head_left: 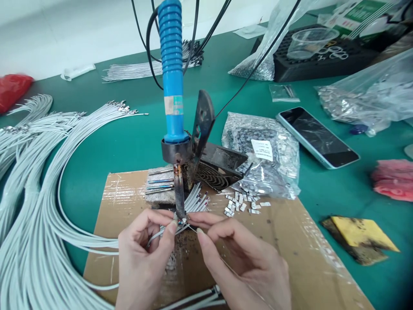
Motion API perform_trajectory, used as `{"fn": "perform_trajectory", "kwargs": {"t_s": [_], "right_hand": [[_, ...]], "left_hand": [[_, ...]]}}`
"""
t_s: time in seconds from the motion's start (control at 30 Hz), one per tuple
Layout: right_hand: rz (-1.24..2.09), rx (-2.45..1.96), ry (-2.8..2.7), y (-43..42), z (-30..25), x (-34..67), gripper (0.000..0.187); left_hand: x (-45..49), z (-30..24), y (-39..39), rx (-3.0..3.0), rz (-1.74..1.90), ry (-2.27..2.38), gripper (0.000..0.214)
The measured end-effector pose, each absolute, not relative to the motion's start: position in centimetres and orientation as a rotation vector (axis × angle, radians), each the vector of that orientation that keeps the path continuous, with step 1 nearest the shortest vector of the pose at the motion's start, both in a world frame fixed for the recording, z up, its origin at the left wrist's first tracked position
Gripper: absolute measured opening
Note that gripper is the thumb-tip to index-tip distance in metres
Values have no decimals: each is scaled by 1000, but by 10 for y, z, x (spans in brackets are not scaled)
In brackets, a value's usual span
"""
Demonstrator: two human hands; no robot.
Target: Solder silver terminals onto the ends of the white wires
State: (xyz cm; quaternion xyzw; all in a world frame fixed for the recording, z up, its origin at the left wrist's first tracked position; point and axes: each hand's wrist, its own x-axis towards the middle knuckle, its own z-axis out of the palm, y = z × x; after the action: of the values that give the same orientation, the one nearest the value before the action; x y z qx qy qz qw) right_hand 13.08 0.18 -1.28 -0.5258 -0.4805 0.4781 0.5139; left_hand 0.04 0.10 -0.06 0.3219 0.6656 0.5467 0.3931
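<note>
1. Left hand (146, 254), technique: brace the small pale piece (184, 221) under the iron tip (179, 193) — a wobble would likely spoil the joint.
2. Right hand (245, 254), technique: feed the thin wire (192, 228) in lightly, fingertips off hot metal.
3. Left grip: thumb and forefinger nearly together, pinching the small pale piece — exact contact hidden.
4. Right grip: thumb and fingers close in, holding the thin wire, which trails across the palm.

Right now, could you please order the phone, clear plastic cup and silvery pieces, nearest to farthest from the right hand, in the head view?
1. Silvery pieces: on the cardboard, just beyond the right hand.
2. Phone: farther right, on the table.
3. Clear plastic cup: back right, on the black block.
</note>
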Motion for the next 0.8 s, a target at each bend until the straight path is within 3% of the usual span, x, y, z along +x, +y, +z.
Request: {"fn": "perform_trajectory", "kwargs": {"t_s": [0.8], "right_hand": [[1122, -1238, -1242, 4, -18, 136, 19]], "left_hand": [[-3, -4, -1, 838, 1379, 1639, 13]]}}
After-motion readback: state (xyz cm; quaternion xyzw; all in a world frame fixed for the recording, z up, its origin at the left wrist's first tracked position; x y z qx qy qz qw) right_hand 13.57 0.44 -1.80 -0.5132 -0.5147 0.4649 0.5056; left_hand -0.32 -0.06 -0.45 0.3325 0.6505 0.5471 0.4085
